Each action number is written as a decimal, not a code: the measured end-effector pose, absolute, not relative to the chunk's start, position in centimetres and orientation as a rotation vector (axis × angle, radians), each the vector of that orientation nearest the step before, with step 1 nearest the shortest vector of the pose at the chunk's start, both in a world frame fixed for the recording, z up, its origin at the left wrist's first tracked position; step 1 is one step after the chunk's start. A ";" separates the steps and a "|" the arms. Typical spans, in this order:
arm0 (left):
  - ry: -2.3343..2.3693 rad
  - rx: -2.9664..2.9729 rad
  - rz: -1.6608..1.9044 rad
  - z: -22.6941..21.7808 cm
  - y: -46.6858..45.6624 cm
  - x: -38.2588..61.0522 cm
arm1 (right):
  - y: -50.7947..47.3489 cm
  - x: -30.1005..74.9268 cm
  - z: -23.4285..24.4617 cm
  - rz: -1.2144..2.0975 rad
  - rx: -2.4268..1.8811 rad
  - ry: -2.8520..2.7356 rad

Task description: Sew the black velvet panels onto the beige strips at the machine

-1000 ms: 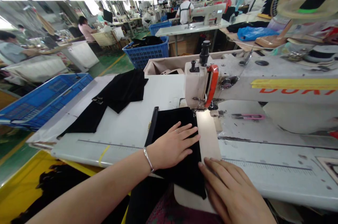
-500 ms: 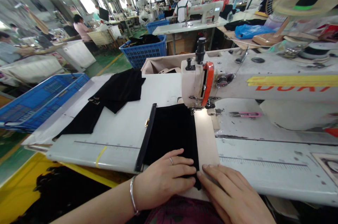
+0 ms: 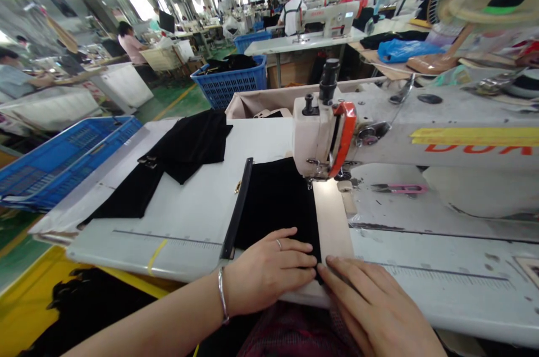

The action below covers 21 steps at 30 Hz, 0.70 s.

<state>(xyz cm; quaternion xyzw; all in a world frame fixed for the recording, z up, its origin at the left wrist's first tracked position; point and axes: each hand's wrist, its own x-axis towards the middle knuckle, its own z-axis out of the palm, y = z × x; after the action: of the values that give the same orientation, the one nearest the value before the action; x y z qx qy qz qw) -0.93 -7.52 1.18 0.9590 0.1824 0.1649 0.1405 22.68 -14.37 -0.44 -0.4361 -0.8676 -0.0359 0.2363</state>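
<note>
A black fabric piece (image 3: 275,200) with a zipper along its left edge lies flat on the white sewing table (image 3: 197,200), running under the sewing machine head (image 3: 322,135). A beige strip (image 3: 332,216) lies along its right edge. My left hand (image 3: 267,270) rests flat on the near end of the black fabric, fingers stretched to the right. My right hand (image 3: 374,309) lies flat on the near end of the beige strip, fingertips touching the left hand's.
More black garment pieces (image 3: 177,158) lie at the table's far left. A blue crate (image 3: 59,158) stands left of the table, another blue basket (image 3: 231,82) behind. Pink thread snips (image 3: 400,188) lie on the machine bed. Other people work at distant stations.
The black fabric slid away from me under the machine head. My left hand drew back from its middle to its near end; my right hand stayed on the strip.
</note>
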 end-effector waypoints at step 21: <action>0.476 2.898 0.435 1.0 -0.6 -0.3 | -9.1 23.4 -1.7 0.024 -1.347 -2.527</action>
<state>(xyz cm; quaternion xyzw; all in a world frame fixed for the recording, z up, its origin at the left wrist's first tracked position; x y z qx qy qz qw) -0.31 -0.61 1.02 0.9725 0.1597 0.1461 0.0864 23.42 -9.13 -1.75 -0.4658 -0.8739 0.0085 0.1385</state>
